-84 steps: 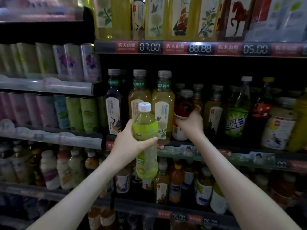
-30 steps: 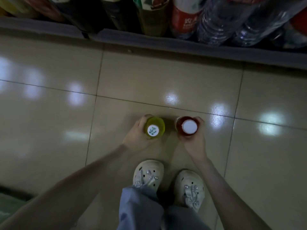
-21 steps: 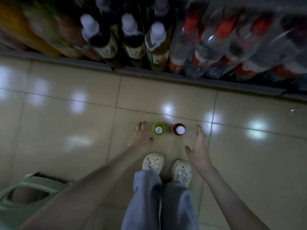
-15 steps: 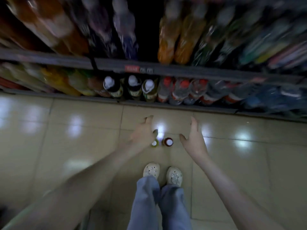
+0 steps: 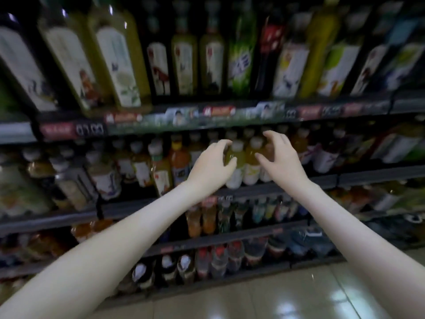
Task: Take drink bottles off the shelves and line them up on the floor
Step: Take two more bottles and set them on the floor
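Yellow bottles (image 5: 251, 162): two, white-capped, upright on the shelf (image 5: 322, 179), between both hands.
Left hand (image 5: 211, 164): fingers and thumb curled against the nearer bottle's side; blur hides whether it grips.
Right hand (image 5: 279, 157): fingers spread and bent, holding nothing, just right of the bottles.
Floor (image 5: 253, 295): glossy tiles below both forearms.

Dim tiered shelving (image 5: 128, 210) fills most of the frame, with red price strips (image 5: 56, 130) on its front rails. Glossy beige floor tiles (image 5: 253, 295) at lower right mirror overhead lights.
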The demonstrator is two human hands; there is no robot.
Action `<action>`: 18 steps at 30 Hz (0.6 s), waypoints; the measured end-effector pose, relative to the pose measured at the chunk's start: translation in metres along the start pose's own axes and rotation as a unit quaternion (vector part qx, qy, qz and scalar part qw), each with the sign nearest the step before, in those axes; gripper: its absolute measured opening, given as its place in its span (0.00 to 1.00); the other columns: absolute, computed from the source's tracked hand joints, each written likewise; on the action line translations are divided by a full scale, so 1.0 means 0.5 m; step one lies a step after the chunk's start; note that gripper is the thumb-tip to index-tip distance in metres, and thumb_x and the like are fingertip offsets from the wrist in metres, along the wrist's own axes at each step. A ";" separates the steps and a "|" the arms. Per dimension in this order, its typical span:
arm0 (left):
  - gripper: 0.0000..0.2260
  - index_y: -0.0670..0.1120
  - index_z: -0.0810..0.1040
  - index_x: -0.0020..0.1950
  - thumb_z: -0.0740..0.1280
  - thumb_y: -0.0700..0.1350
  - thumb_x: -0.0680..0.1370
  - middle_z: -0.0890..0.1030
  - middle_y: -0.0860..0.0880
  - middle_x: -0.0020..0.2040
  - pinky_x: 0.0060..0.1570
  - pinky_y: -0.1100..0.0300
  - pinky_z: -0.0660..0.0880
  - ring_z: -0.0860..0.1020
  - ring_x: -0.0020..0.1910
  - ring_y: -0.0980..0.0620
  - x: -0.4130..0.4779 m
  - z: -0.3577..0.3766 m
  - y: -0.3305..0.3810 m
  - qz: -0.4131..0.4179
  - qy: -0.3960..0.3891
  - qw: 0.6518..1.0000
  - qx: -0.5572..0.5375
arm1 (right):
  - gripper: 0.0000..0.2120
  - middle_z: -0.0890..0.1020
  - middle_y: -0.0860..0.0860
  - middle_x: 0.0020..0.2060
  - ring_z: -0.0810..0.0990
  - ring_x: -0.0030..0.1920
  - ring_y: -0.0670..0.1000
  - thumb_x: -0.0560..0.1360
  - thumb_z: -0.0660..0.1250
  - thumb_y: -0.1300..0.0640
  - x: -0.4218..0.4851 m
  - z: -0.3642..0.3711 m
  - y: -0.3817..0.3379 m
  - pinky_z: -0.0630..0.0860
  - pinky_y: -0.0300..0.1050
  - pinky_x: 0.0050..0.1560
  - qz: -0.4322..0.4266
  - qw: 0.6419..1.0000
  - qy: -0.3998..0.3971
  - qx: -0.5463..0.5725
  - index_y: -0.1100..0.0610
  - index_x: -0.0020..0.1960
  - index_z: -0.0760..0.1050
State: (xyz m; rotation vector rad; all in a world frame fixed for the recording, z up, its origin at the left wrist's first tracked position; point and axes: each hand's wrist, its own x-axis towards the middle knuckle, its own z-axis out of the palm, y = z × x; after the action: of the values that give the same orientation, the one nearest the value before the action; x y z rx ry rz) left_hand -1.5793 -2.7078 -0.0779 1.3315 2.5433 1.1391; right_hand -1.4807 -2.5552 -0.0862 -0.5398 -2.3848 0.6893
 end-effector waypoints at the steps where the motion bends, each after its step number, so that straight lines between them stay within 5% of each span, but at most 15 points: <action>1: 0.20 0.49 0.66 0.72 0.62 0.49 0.80 0.71 0.50 0.68 0.56 0.64 0.67 0.72 0.64 0.53 0.017 -0.011 0.024 0.022 0.021 1.000 -0.007 | 0.26 0.68 0.52 0.67 0.71 0.65 0.51 0.77 0.66 0.56 0.023 -0.030 -0.003 0.69 0.42 0.61 -0.008 1.000 0.028 0.005 0.57 0.72 0.63; 4: 0.18 0.51 0.67 0.70 0.63 0.49 0.80 0.73 0.53 0.63 0.57 0.62 0.72 0.73 0.60 0.56 0.074 -0.034 0.086 0.077 0.091 0.993 -0.013 | 0.26 0.68 0.51 0.67 0.71 0.64 0.50 0.78 0.66 0.57 0.088 -0.105 0.000 0.73 0.50 0.63 -0.038 0.994 0.096 0.025 0.56 0.73 0.62; 8: 0.18 0.49 0.65 0.69 0.62 0.50 0.80 0.71 0.52 0.60 0.48 0.62 0.74 0.75 0.49 0.55 0.152 -0.045 0.160 0.100 0.188 0.977 0.032 | 0.30 0.65 0.51 0.70 0.65 0.69 0.49 0.77 0.66 0.57 0.166 -0.167 0.029 0.64 0.41 0.67 -0.074 0.984 0.159 0.019 0.55 0.75 0.57; 11: 0.24 0.51 0.58 0.73 0.62 0.52 0.79 0.63 0.49 0.67 0.53 0.63 0.72 0.69 0.62 0.51 0.223 -0.031 0.192 0.100 0.232 0.965 0.072 | 0.33 0.61 0.52 0.72 0.61 0.72 0.51 0.78 0.65 0.56 0.221 -0.189 0.051 0.59 0.38 0.63 -0.094 0.982 0.165 -0.009 0.51 0.77 0.51; 13: 0.29 0.55 0.51 0.75 0.63 0.53 0.79 0.55 0.47 0.72 0.62 0.54 0.71 0.59 0.70 0.45 0.273 -0.022 0.200 0.070 0.253 0.958 0.115 | 0.35 0.60 0.53 0.73 0.59 0.72 0.53 0.78 0.66 0.55 0.253 -0.194 0.063 0.62 0.41 0.64 -0.107 0.982 0.157 -0.010 0.50 0.77 0.49; 16: 0.34 0.57 0.43 0.77 0.62 0.54 0.79 0.44 0.45 0.76 0.69 0.45 0.63 0.47 0.75 0.40 0.337 -0.019 0.200 -0.010 0.273 0.954 0.122 | 0.36 0.62 0.57 0.71 0.60 0.72 0.55 0.77 0.67 0.57 0.298 -0.197 0.071 0.64 0.51 0.69 -0.135 0.978 0.160 -0.023 0.53 0.77 0.50; 18: 0.36 0.56 0.40 0.77 0.63 0.54 0.79 0.45 0.43 0.76 0.70 0.43 0.60 0.48 0.75 0.39 0.370 -0.022 0.198 -0.028 0.291 0.950 0.109 | 0.36 0.66 0.58 0.68 0.63 0.69 0.56 0.75 0.69 0.59 0.326 -0.195 0.068 0.65 0.55 0.68 -0.175 0.966 0.185 -0.041 0.55 0.77 0.53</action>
State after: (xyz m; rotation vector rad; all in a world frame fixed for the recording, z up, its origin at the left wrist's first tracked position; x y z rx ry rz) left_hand -1.6308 -2.5440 0.0434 1.0647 3.1736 1.4521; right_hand -1.5324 -2.4107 0.0306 -0.2402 -2.0848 0.3032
